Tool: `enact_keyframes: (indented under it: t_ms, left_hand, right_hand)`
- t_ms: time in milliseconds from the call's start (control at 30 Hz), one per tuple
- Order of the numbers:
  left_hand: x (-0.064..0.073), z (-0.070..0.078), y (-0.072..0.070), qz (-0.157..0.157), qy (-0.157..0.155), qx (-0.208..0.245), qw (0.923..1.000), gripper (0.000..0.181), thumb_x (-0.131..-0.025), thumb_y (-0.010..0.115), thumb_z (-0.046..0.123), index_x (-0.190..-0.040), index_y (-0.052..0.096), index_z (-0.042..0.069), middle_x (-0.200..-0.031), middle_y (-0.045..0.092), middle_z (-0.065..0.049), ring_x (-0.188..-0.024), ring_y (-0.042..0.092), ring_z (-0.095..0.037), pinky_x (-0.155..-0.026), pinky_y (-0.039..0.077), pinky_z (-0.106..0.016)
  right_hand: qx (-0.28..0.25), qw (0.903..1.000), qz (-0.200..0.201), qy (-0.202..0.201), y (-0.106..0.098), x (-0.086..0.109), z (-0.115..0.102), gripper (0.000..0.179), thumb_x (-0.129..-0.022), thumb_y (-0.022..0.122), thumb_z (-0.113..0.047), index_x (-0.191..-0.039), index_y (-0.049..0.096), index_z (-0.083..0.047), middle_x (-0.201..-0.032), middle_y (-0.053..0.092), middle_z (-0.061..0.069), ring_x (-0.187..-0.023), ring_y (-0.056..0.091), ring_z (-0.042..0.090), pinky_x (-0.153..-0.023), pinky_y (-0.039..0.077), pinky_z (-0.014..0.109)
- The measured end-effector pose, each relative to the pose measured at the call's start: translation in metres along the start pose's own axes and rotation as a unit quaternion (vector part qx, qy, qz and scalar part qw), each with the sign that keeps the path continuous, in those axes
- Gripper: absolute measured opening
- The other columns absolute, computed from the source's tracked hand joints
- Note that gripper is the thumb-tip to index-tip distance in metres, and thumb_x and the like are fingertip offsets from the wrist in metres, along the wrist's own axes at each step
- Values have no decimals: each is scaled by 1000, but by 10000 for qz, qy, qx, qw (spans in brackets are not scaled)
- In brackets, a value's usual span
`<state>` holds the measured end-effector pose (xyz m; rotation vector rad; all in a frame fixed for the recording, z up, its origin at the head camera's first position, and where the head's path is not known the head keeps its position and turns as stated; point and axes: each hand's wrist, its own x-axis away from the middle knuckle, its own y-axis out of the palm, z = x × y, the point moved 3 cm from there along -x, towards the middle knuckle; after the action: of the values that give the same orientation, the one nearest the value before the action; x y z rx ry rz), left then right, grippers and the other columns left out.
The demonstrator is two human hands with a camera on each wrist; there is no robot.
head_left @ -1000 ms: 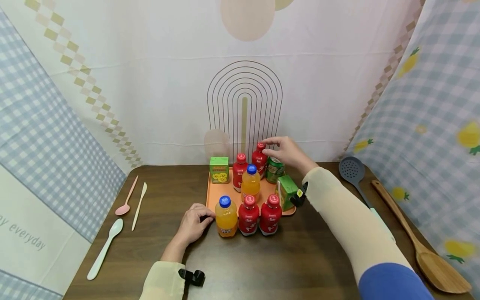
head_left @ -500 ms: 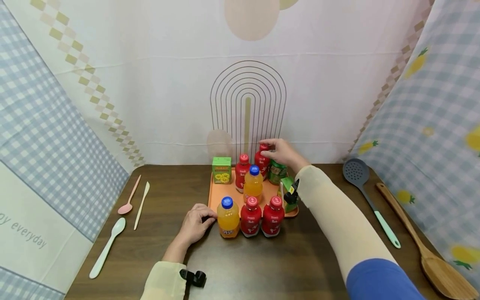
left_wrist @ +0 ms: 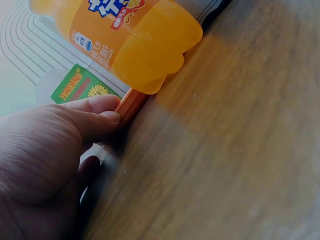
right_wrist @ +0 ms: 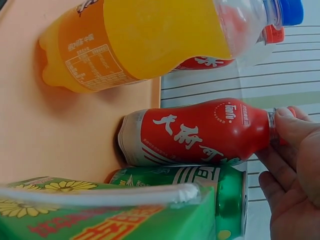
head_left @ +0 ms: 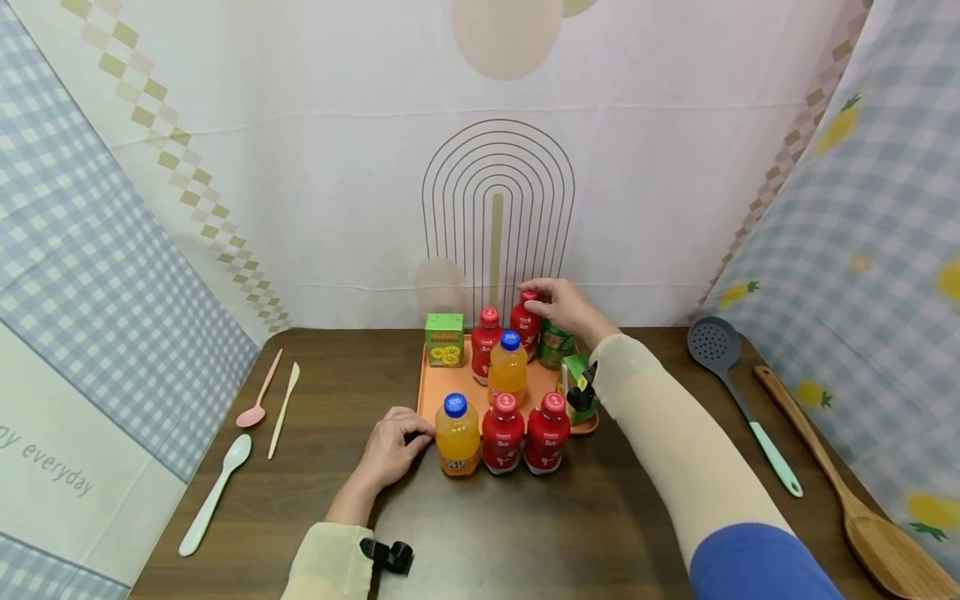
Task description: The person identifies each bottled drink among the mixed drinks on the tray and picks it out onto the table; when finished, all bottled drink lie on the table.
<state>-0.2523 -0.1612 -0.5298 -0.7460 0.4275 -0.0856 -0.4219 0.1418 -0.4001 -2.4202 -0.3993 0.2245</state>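
Note:
My left hand (head_left: 392, 446) pinches the front left corner of an orange tray (head_left: 431, 392); in the left wrist view, thumb and fingers meet at its rim. My right hand (head_left: 566, 307) holds a red bottle (head_left: 525, 327) by its cap at the tray's back edge. That bottle stands upright close beside a green can (right_wrist: 232, 195), partly covered by the arm in the head view. Another red bottle (head_left: 484, 350) and an orange soda bottle (head_left: 507, 371) stand on the tray. Along its front are a second orange soda bottle (head_left: 457, 442) and two red bottles (head_left: 503, 442).
Green drink cartons stand at the tray's back left (head_left: 445, 342) and right side (right_wrist: 165, 217). Left on the table lie a pink spoon (head_left: 255, 408), a cream knife (head_left: 283, 410) and a white spoon (head_left: 217, 496). A slotted turner (head_left: 716, 346) and wooden spatula (head_left: 847, 500) lie right.
My right wrist and forearm have shifted a little left, uncovering the slotted turner's handle. The held red bottle has moved slightly right, toward the can. My left hand keeps its place at the tray.

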Motion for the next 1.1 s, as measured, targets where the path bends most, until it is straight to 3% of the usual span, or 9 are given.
enact_keyframes:
  t_ms: [367, 700, 1100]
  left_hand:
    - [0, 0, -2, 76, 178, -54, 9998, 17, -81, 77, 7, -84, 75, 23, -84, 65, 17, -96, 55, -11, -85, 48, -39]
    - [3, -1, -3, 2, -21, -75, 10000, 16, -81, 77, 8, -85, 76, 23, -85, 65, 17, -98, 55, -12, -87, 47, -40]
    - [2, 1, 1, 31, 82, -71, 9999, 18, -81, 77, 7, -85, 75, 24, -85, 65, 19, -97, 55, -11, -87, 47, -40]
  right_hand:
    - [55, 10000, -26, -10, 4, 16, -6, 33, -95, 62, -18, -128, 62, -19, -124, 60, 7, -111, 55, 24, -92, 49, 40]
    - [214, 9995, -150, -189, 8, 31, -10, 33, -94, 63, -20, -127, 63, -19, -121, 62, 6, -107, 58, 23, -87, 51, 41]
    - [395, 9983, -95, -425, 3, 62, -7, 33, -94, 63, -18, -127, 63, -18, -125, 62, 5, -113, 58, 23, -88, 52, 38]
